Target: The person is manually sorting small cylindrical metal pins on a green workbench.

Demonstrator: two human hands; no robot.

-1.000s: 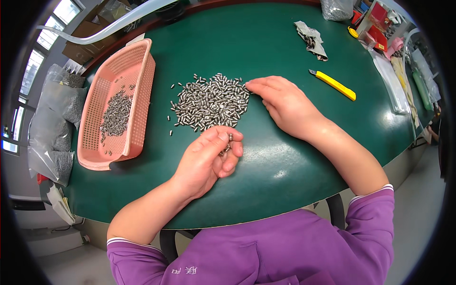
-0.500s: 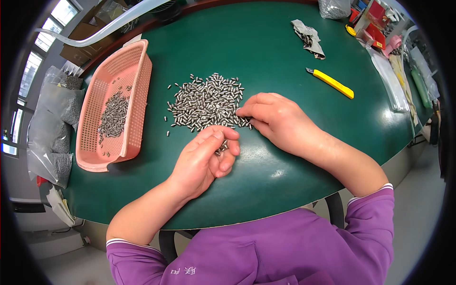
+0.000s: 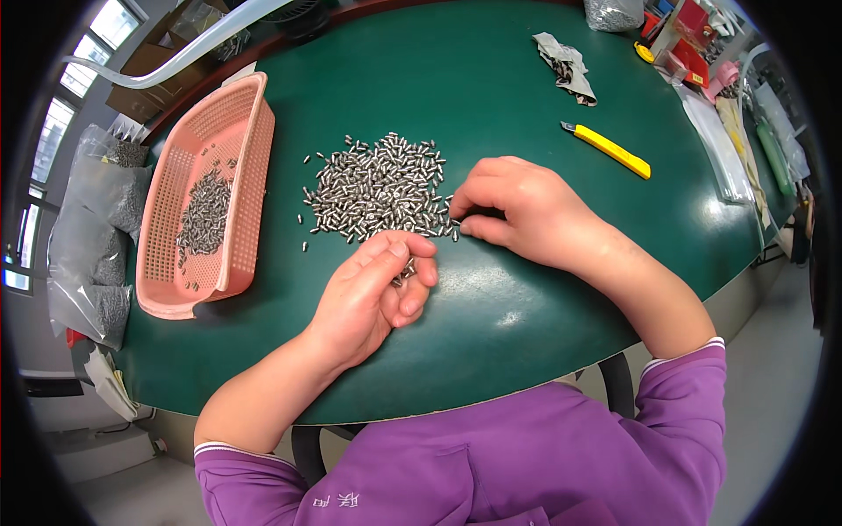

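A heap of small silvery metal pins point(image 3: 377, 188) lies on the green tabletop in front of me, with a few loose ones along its left side. My left hand point(image 3: 377, 298) is palm up at the near edge of the heap, its fingers curled around several metal pins point(image 3: 404, 273). At the heap's right edge, my right hand point(image 3: 517, 210) has its thumb and forefinger bent toward each other. A single metal pin point(image 3: 455, 224) shows at those fingertips; the grip on it is partly hidden.
On the left stands a pink perforated basket point(image 3: 252, 202) with more pins inside. Bulging clear bags point(image 3: 96, 228) are beyond it. A yellow utility knife point(image 3: 611, 151) and crumpled wrapping point(image 3: 566, 68) lie to the right. Red boxes and plastic sleeves point(image 3: 715, 140) line the far right edge.
My right hand has drawn slightly right, away from the heap, its fingertips now at the outermost pins. My left hand stays in nearly the same place, still cupping its pins.
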